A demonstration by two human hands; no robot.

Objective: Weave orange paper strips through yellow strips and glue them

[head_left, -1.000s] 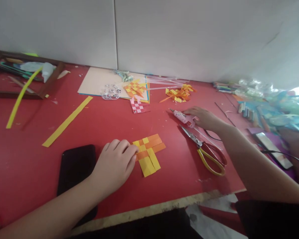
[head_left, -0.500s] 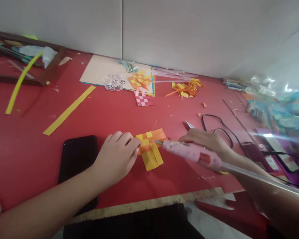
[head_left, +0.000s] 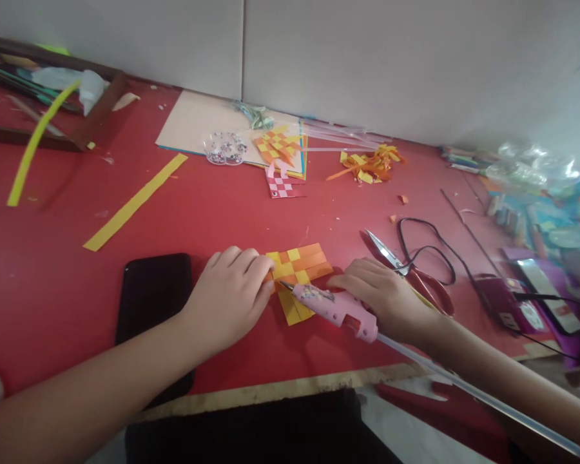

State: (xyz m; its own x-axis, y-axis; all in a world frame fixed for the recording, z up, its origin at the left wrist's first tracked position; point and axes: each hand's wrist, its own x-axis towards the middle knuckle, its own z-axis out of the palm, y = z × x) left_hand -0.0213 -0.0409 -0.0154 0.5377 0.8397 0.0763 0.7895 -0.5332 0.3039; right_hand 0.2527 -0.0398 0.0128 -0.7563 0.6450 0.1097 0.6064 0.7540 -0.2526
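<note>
A woven piece of yellow and orange paper strips [head_left: 302, 264] lies on the red table, with yellow strips pointing toward the front edge. My left hand [head_left: 234, 290] grips its left edge between bent fingers and thumb. In my right hand [head_left: 379, 293] is a pink glue gun [head_left: 336, 308], a long clear glue stick running out of its back. The gun's metal tip is over the lower left part of the weave, close to my left fingertips. Whether tip and paper touch cannot be told.
A black phone [head_left: 154, 290] lies left of my left hand. Red-handled scissors [head_left: 410, 270] and a black cable [head_left: 439, 238] are beyond my right hand. Farther back are a checkered pink fish [head_left: 280, 183], orange scraps [head_left: 372, 164] and a wooden tray [head_left: 96, 116].
The glue gun's tip has moved left and slightly down over the weave. My right hand has shifted left and nearer, uncovering the scissors. My left hand keeps its hold.
</note>
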